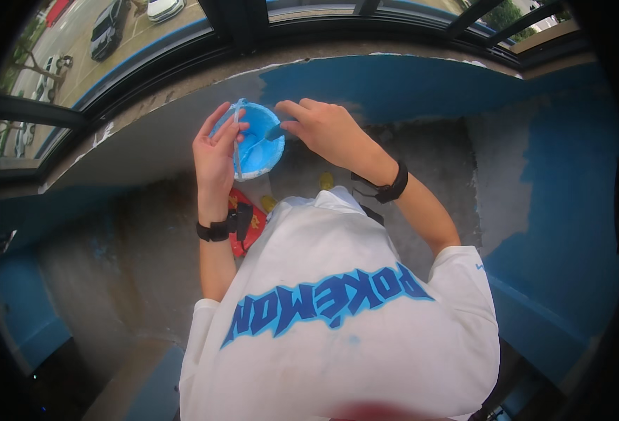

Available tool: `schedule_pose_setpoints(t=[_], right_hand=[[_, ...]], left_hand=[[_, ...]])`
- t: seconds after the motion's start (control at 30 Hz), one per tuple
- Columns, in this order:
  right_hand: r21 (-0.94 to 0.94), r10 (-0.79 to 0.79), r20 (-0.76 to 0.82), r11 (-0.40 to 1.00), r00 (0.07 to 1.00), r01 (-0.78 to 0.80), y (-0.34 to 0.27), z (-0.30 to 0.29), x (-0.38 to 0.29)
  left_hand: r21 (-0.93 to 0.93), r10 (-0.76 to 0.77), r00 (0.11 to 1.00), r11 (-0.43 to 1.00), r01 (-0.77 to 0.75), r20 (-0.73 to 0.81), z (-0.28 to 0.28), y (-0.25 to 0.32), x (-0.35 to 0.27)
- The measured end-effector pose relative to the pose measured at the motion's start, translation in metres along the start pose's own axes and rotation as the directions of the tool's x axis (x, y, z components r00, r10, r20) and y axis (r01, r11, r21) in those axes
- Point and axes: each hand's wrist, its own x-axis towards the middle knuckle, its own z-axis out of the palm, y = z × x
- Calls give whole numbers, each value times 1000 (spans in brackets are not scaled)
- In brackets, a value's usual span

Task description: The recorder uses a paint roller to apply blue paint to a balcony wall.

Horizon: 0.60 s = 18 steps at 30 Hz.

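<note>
My left hand (217,139) holds a small bucket (271,163) by its left side, with fingers over the rim and near the thin handle. The inside of the bucket is coated with light-blue paint. At the bucket's right rim, my right hand (315,123) grips a small tool with a blue, paint-covered end (273,132), perhaps a brush or scraper; its handle is hidden by the fingers. That end reaches over the bucket's opening.
Ahead, a low wall (330,79) is partly painted blue, below a concrete sill and dark window frames (241,26). Another partly blue wall (567,173) stands at right. A red item (254,214) lies low, behind my left wrist, near yellow shoes (326,180).
</note>
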Motion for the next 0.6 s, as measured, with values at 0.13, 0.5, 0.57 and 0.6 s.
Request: schedule_pose_setpoints(t=[0.13, 0.5, 0.57, 0.6], right_hand=[[2, -173, 173, 984, 970, 175, 1, 4, -4], [-233, 28, 179, 972, 983, 14, -1, 16, 8], [-342, 118, 184, 938, 976, -49, 0, 14, 9], [-348, 141, 199, 935, 970, -64, 1, 13, 9]], left_hand=[[29, 12, 999, 1000, -11, -35, -2, 1, 0], [-33, 64, 992, 997, -68, -111, 5, -11, 6], [-11, 64, 994, 998, -65, -84, 5, -7, 4], [-11, 62, 995, 998, -63, -82, 4, -6, 4]])
